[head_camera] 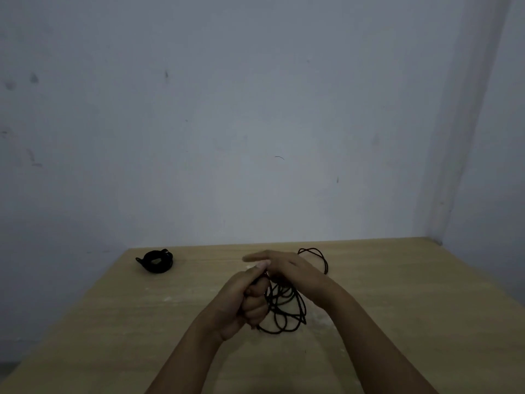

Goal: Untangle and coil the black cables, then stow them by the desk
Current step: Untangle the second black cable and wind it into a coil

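Note:
A thin black cable [287,311] hangs in several loose loops over the middle of the wooden desk [113,322]. My left hand [247,300] is closed in a fist around the top of those loops. My right hand [287,268] is just above and behind it, fingers stretched out to the left, with the cable passing under its palm; whether it grips the cable is hidden. A stretch of the same cable [318,255] curves on the desk behind my right hand. A second black cable [156,260], wound into a tight coil, lies at the desk's far left.
The desk stands in a room corner, with a pale wall [255,109] behind it and another wall [497,166] on the right. Its left edge drops off to the floor [8,365].

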